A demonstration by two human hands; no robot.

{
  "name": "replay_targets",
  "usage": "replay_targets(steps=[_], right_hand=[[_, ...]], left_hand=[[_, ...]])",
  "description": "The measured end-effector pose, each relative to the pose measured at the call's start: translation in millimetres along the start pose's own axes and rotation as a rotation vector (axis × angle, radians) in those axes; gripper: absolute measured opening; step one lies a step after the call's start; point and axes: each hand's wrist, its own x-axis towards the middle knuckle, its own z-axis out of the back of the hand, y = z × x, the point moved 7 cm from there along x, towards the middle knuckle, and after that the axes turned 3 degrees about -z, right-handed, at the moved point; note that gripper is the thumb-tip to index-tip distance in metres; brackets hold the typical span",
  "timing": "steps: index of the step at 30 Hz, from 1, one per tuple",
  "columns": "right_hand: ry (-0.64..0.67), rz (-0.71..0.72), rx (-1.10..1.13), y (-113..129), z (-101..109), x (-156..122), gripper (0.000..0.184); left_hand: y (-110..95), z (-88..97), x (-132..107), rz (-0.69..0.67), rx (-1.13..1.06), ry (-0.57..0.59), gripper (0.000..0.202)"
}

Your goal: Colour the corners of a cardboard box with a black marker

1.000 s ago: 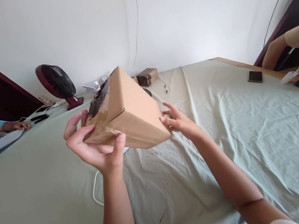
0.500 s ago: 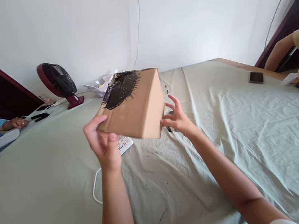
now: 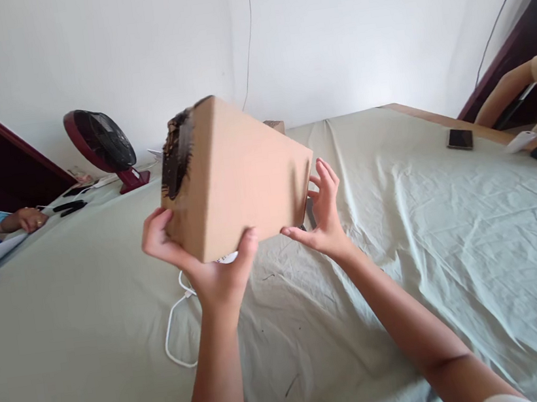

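Above green cloth (image 3: 326, 338), tilted cardboard box (image 3: 249, 170), contents hidden

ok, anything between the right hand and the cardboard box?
Nothing visible. The right hand is curved open at the lower right corner of the cardboard box; contact is unclear. The left hand grips the box's near left end.

Free room above the cloth (image 3: 434, 258) rightward to the phone (image 3: 459, 139), cardboard box (image 3: 252, 173) in the way ahead, space behind unclear.
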Motion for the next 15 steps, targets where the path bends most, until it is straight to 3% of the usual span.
replay_targets(steps=[2,4,6,10,12,15], right_hand=[[-0.013,-0.060,0.039,0.7,11.3,3.8,0.121],[0.018,-0.132,0.129,-3.6,22.9,9.8,0.105],[0.178,-0.201,0.269,-9.6,23.1,14.1,0.094],[0.687,-0.279,0.570,-11.3,-9.2,0.2,0.100],[0.781,-0.323,0.683,-14.2,-24.9,-10.2,0.108],[0.858,-0.480,0.801,-25.3,-47.3,-30.1,0.115]], left_hand=[[5.5,8.1,5.3,-0.048,-0.055,-0.061,0.074],[17.1,11.9,11.5,-0.075,-0.187,-0.044,0.068],[28.0,13.1,15.2,-0.041,-0.371,-0.021,0.065],[33.5,2.1,10.8,0.157,-0.379,0.067,0.066],[31.5,-6.3,5.7,0.225,-0.365,0.121,0.070],[36.9,-15.6,-1.7,0.309,-0.511,0.141,0.069]])
